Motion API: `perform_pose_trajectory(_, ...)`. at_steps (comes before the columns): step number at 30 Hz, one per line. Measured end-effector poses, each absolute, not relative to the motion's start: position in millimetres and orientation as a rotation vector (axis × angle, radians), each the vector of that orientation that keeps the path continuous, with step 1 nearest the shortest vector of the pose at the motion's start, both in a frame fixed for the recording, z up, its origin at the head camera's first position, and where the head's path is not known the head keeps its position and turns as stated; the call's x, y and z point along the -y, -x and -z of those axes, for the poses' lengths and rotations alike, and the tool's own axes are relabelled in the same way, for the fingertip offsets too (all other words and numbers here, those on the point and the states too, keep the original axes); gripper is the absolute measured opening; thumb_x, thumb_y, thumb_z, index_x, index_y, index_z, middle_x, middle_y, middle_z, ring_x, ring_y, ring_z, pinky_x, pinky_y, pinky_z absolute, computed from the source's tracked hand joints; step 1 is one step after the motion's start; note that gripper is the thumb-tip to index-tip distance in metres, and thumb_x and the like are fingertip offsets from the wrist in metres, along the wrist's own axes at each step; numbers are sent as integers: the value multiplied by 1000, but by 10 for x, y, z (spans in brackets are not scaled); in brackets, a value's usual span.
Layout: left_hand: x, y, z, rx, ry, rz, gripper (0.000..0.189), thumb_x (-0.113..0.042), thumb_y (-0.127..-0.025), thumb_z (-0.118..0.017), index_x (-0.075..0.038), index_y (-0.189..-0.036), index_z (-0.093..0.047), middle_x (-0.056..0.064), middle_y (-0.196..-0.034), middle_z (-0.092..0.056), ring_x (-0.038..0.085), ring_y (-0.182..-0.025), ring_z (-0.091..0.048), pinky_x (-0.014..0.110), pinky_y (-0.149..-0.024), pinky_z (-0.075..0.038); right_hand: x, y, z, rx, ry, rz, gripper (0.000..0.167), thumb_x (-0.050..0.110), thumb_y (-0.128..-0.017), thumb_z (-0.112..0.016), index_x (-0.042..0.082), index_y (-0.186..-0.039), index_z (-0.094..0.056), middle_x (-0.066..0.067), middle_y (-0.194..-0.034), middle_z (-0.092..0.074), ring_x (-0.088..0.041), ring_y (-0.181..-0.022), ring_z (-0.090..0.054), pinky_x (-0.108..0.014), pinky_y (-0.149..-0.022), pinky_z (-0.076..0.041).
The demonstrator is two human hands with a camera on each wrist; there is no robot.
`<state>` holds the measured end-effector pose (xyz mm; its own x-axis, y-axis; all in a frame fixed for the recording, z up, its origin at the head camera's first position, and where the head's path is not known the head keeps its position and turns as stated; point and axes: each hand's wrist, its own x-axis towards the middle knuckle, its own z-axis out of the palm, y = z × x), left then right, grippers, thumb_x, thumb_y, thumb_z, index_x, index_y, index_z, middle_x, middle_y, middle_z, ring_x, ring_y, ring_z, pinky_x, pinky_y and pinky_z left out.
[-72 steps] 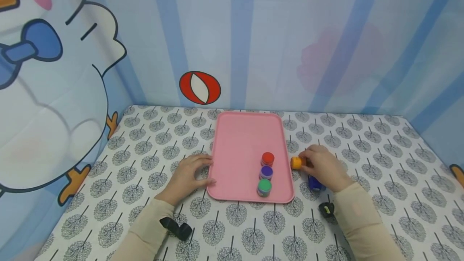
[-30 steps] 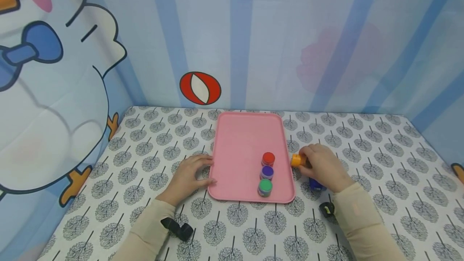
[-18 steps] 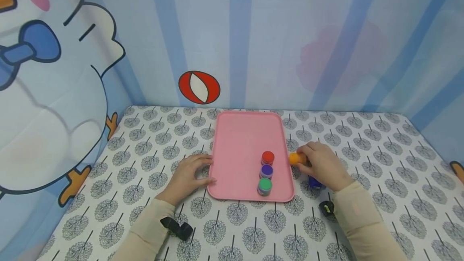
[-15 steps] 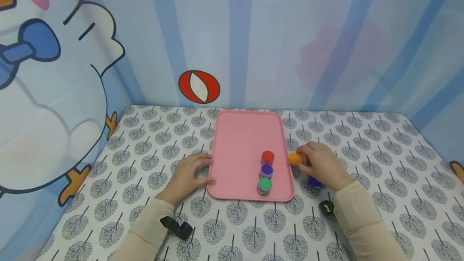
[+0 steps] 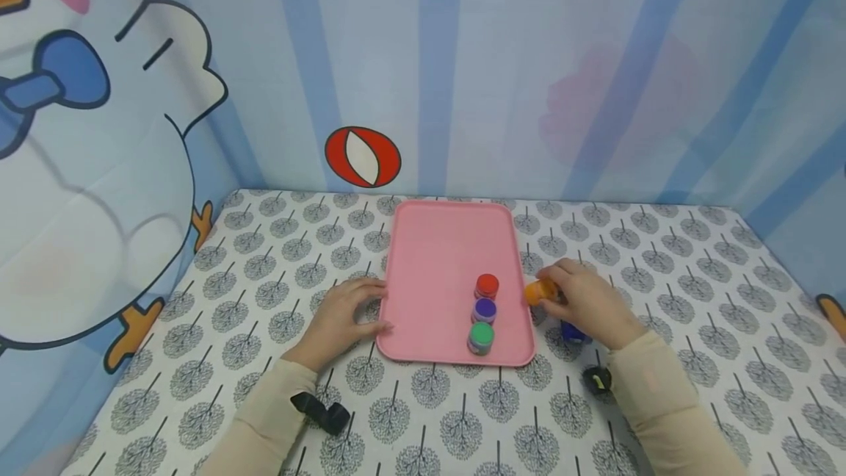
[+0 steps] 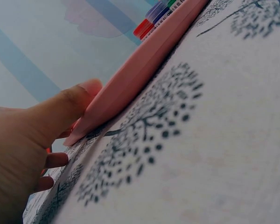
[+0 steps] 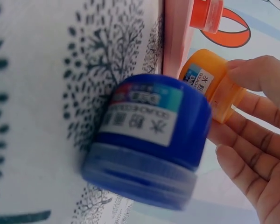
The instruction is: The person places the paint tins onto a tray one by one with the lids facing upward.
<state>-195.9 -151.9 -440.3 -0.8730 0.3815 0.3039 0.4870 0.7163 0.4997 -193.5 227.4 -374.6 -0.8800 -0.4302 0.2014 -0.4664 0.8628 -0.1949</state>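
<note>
My right hand (image 5: 591, 307) pinches an orange gouache paint jar (image 5: 536, 292) between thumb and fingers, tilted, just off the right rim of the pink tray (image 5: 449, 241). In the right wrist view the thumb presses one side of the orange jar (image 7: 207, 77), with fingers on the other. A blue gouache paint jar (image 7: 149, 121) is on the cloth beside this hand, partly hidden under it in the head view. At the tray's left edge rests my left hand (image 5: 340, 318), thumb and fingers spread apart. Its thumb (image 6: 81, 98) touches the rim in the left wrist view.
Red (image 5: 487, 285), purple (image 5: 485, 310) and green (image 5: 480, 337) paint jars stand in a row on the tray's right side. A tree-patterned cloth (image 5: 429, 417) covers the table, and a printed curtain (image 5: 502, 79) hangs behind it.
The orange jar has turned and tilted in my right hand, and the hand has shifted slightly left and away from me. My left hand has stayed at the tray's edge.
</note>
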Motion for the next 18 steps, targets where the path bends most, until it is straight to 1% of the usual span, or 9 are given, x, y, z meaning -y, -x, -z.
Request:
perform_pose_trajectory(6, 1522, 1959, 4420, 2741, 690, 882, 55, -37, -73, -80, -10, -119, -65, 7, -135, -59, 30, -129, -50, 54, -112, -35, -2257, 1919, 3745, 2871, -735, -372, 36, 18, -80, -74, 2, -112, -65, -9, -99, -67, -21, -87, -62, -37, -77, -58)
perform_pose_trajectory(12, 1516, 1955, 4424, 2748, 682, 880, 56, -37, -74, -80, -10, -120, -64, 7, -135, -59, 30, -130, -50, 53, -112, -35, -2240, 1872, 3761, 2854, -787, -364, 35, 19, -78, -77, 5, -109, -67, -6, -100, -69, -18, -85, -64, -34, -76, -58)
perform_pose_trajectory(18, 1523, 1957, 4419, 2740, 687, 876, 55, -36, -74, -80, -9, -120, -64, 7, -135, -59, 30, -129, -50, 53, -112, -35, -2192, 1794, 3754, 2829, -830, -368, 36, 22, -78, -78, 7, -108, -67, -5, -100, -69, -19, -89, -65, -37, -79, -59)
